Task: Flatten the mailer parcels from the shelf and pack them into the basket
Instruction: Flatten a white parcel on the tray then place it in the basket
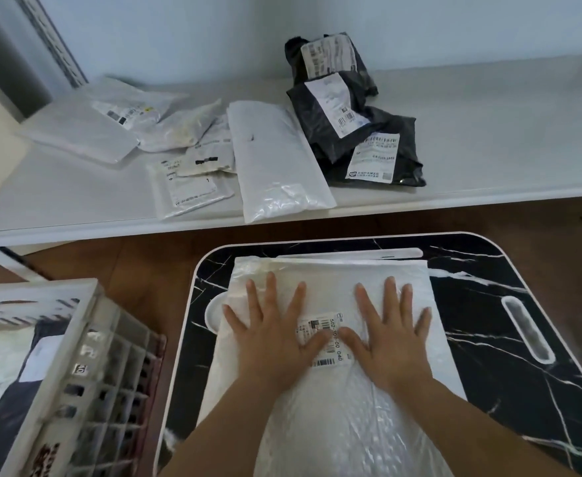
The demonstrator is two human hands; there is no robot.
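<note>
White bubble mailer lies flat on the black marble-pattern surface, long axis running away from the camera, near end crinkled and shiny. Shipping label sits mid-parcel, partly covered by both thumbs. Left hand is flat on the mailer, palm down, fingers spread, gripping nothing. Right hand is the same: splayed, palm pressed on the mailer, just right of the label. Thumbs nearly meet over the label. Both forearms come in from the bottom edge.

Another flat white piece peeks out from under the mailer's far edge; cannot tell what it is. Surface has a white-rimmed slot on the right side and a round white recess at the left, partly under the mailer.

Basket, white lattice-sided, stands on the wood floor just left of the surface. Inside it, white and dark mailers already lie flat, one with a pale label.

White shelf runs across the far side. On it, a long white mailer lies near the front edge, centre. Right of it, touching, a heap of three black mailers with white labels, overlapping. Left of it, a loose cluster of small clear and white mailers, overlapping, some with labels. Furthest left, a flat white mailer. Right part of the shelf carries nothing visible.
</note>
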